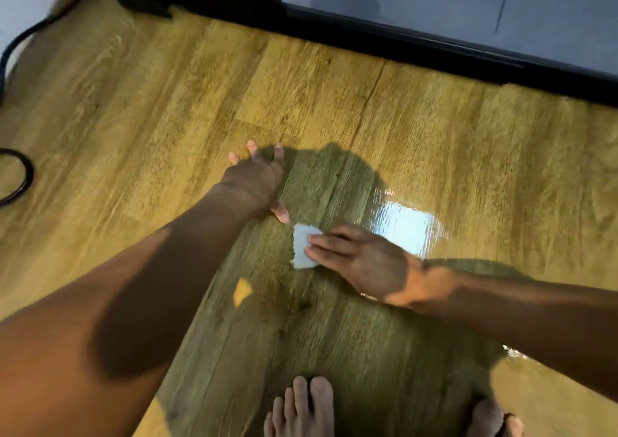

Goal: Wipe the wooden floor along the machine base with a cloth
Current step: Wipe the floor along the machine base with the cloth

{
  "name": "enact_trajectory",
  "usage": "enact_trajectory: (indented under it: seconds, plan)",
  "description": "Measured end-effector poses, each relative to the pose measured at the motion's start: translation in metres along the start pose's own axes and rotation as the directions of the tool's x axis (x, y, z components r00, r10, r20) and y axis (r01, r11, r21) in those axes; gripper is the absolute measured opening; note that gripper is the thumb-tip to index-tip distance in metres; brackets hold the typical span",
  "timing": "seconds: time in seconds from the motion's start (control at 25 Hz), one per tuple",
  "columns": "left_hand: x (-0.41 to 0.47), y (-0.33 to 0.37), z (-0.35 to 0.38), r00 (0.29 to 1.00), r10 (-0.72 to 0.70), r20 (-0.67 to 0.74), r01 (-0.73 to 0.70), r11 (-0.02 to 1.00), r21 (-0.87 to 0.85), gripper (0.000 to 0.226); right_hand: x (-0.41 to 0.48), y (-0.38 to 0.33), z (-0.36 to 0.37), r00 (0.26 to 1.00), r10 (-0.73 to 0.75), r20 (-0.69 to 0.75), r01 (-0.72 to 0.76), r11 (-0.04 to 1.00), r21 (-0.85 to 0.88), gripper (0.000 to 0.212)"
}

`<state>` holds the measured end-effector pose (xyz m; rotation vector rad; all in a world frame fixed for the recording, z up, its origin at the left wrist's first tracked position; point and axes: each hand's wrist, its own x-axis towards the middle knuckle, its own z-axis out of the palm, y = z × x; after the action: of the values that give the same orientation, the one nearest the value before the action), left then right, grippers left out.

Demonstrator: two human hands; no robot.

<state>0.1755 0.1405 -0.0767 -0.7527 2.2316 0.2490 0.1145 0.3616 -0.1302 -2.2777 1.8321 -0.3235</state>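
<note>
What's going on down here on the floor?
A person is crouched barefoot over a wooden floor, wiping it. The right hand presses a small white cloth against the boards with straight fingers. The left hand rests spread on the floor beside it, apparently as a brace. The cloth lies well short of the black machine base along the top of the view. A glossy patch beside the right hand looks wet or freshly wiped.

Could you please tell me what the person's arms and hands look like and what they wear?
Both are bare. The left hand and right hand show no gloves, and I can see no rings, watch or bracelet, though the picture is blurred. No sleeves are in view.
</note>
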Motion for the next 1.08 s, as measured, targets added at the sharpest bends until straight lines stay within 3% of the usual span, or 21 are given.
enact_trajectory:
  seconds: [0.08,0.12,0.16,0.24,0.32,0.36,0.44,0.48,0.56,0.64,0.8,0.92,0.96,1.08]
  plan:
    - [0.0,0.002,-0.001,1.0,0.001,0.012,-0.001,1.0,0.001,0.129,-0.012,-0.028,0.007,0.93,-0.347,0.122,0.352,0.936,-0.026,0.046]
    - [-0.001,0.002,-0.001,1.0,0.001,0.013,-0.001,1.0,0.013,0.128,-0.012,-0.028,0.012,0.848,-0.396,0.352,0.451,0.889,-0.086,0.043]
    - [-0.001,0.002,0.0,1.0,-0.003,0.01,0.003,0.999,0.035,0.128,-0.006,-0.017,0.004,0.84,-0.348,0.416,0.471,0.847,-0.244,0.042]
    - [0.0,0.003,0.0,1.0,-0.009,-0.003,0.009,0.996,0.09,0.127,0.017,0.025,-0.01,0.966,-0.105,0.238,0.17,0.946,-0.276,0.042]
    - [0.001,0.002,0.0,1.0,-0.017,0.005,0.016,0.995,0.098,0.127,0.04,0.075,-0.02,0.993,0.038,0.11,-0.028,0.996,-0.089,0.042]
    - [0.002,0.002,-0.001,1.0,-0.022,0.014,0.021,0.996,0.086,0.128,0.049,0.094,-0.023,0.977,0.206,-0.061,-0.207,0.978,-0.01,0.042]
    - [0.003,0.001,-0.002,0.999,-0.028,0.03,0.026,0.998,0.059,0.129,0.059,0.109,-0.028,0.849,0.497,-0.179,-0.492,0.867,0.075,0.042]
    - [0.003,0.001,-0.002,0.999,-0.028,0.036,0.026,0.998,0.049,0.129,0.061,0.104,-0.025,0.846,0.494,-0.203,-0.486,0.869,0.092,0.043]
    - [0.004,0.001,-0.001,0.999,-0.023,0.044,0.021,0.999,0.043,0.128,0.059,0.089,-0.015,0.954,0.267,-0.138,-0.261,0.963,0.062,0.046]
    - [0.005,-0.002,0.002,0.999,-0.021,0.046,0.02,0.999,0.037,0.127,0.062,0.114,-0.021,0.989,0.1,-0.113,-0.098,0.995,0.017,0.043]
    - [0.003,-0.004,0.003,0.999,0.007,0.033,-0.009,0.998,0.057,0.126,0.099,0.214,-0.051,0.883,0.422,-0.207,-0.432,0.902,-0.008,0.029]
    - [0.001,-0.001,-0.001,0.999,0.021,0.044,-0.025,0.997,0.075,0.128,0.114,0.211,-0.039,0.799,0.548,-0.248,-0.555,0.831,0.046,0.034]
    - [0.003,0.002,-0.004,0.999,0.024,0.047,-0.028,0.998,0.065,0.129,0.112,0.193,-0.032,0.817,0.528,-0.234,-0.536,0.844,0.033,0.036]
    - [0.005,0.005,-0.006,0.999,0.013,0.053,-0.014,1.0,0.023,0.132,0.101,0.172,-0.033,0.964,0.229,-0.137,-0.237,0.971,-0.04,0.033]
